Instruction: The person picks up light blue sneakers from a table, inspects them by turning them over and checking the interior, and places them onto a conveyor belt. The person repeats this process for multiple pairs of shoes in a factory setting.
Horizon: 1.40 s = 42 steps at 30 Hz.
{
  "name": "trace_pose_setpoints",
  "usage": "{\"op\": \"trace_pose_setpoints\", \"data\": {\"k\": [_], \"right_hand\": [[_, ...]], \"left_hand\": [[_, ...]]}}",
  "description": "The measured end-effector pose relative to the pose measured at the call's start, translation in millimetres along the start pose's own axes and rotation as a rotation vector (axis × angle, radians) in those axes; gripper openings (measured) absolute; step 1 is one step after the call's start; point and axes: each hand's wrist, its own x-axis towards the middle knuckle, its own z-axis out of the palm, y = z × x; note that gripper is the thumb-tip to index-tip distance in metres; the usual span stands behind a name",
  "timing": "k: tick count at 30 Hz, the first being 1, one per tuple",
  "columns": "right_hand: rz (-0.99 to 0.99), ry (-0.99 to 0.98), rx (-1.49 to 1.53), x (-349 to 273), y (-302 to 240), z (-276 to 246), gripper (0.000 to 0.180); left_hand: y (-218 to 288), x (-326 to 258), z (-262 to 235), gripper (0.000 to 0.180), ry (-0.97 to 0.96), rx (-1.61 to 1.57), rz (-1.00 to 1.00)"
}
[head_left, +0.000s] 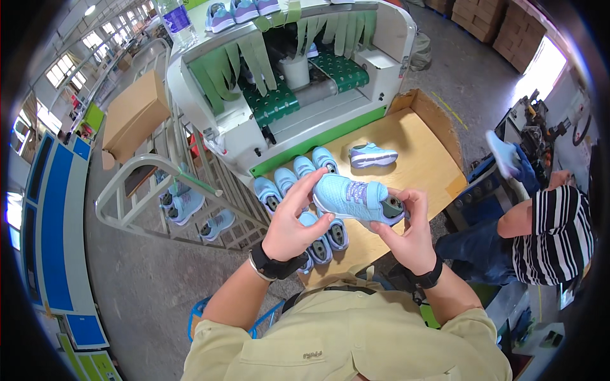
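Note:
I hold a light blue sneaker [352, 198] with a purple strap in both hands above a wooden table [426, 159]. My left hand [293, 222] grips its toe end, fingers over the top and thumb beneath. My right hand [410, 232] grips the heel end by the opening. Below the held shoe, several more blue sneakers [286, 184] lie in rows on the table. One single blue sneaker [372, 155] lies on its side farther back.
A white conveyor machine [292, 82] with green belt and green strip curtains stands behind the table, with shoes on top. A metal rack [190, 203] at left holds more shoes. A cardboard box [133, 114] rests on it. A person in a striped shirt [553, 235] sits at right.

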Motion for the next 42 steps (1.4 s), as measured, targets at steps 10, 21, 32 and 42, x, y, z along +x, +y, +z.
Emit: {"op": "trace_pose_setpoints", "data": {"k": [10, 21, 32, 42], "right_hand": [[0.037, -0.005, 0.002, -10, 9, 6, 0.06], [-0.153, -0.009, -0.156, -24, 2, 6, 0.053], [-0.614, -0.002, -0.545, -69, 18, -25, 0.028], [-0.009, 0.181, -0.307, -190, 41, -32, 0.057]], "left_hand": [[7, -2, -3, 0.08, -0.028, 0.242, 0.038], [10, -16, 11, 0.074, 0.059, 0.348, 0.129], [-2, 0, 32, 0.083, -0.319, 0.676, 0.443], [-33, -6, 147, 0.071, -1.017, 0.623, 0.295]]}}
